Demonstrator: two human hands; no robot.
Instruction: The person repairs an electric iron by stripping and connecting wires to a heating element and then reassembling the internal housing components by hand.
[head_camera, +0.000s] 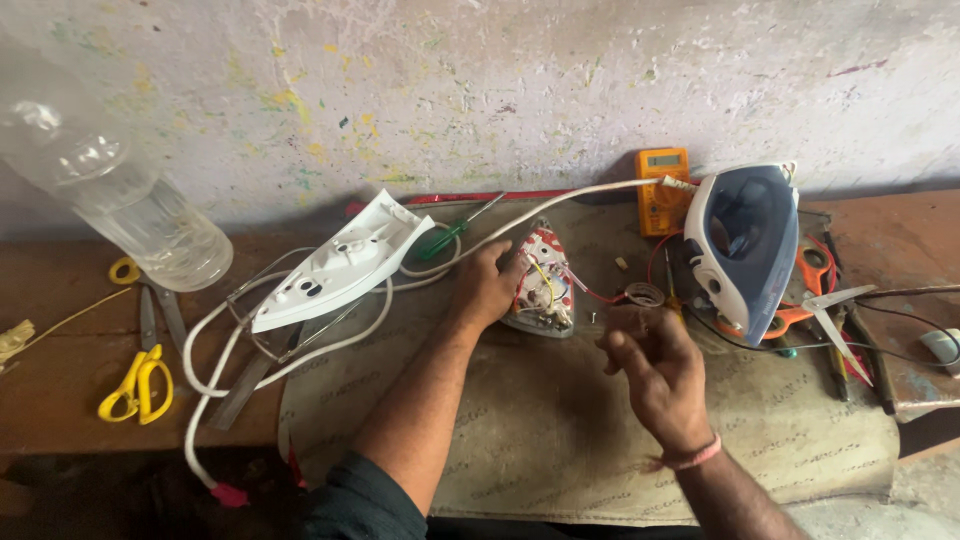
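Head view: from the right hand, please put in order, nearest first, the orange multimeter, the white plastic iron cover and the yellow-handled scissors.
1. Orange multimeter: at the wall, above the right hand.
2. White plastic iron cover: across the mat, to the left, beyond the left hand.
3. Yellow-handled scissors: farthest, at the bench's left end.

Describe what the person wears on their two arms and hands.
Both hands are bare, no gloves or rings visible. The left arm has a dark sleeve pushed up near the elbow. The right hand has a thin pink band round the wrist; no sleeve shows on that forearm.
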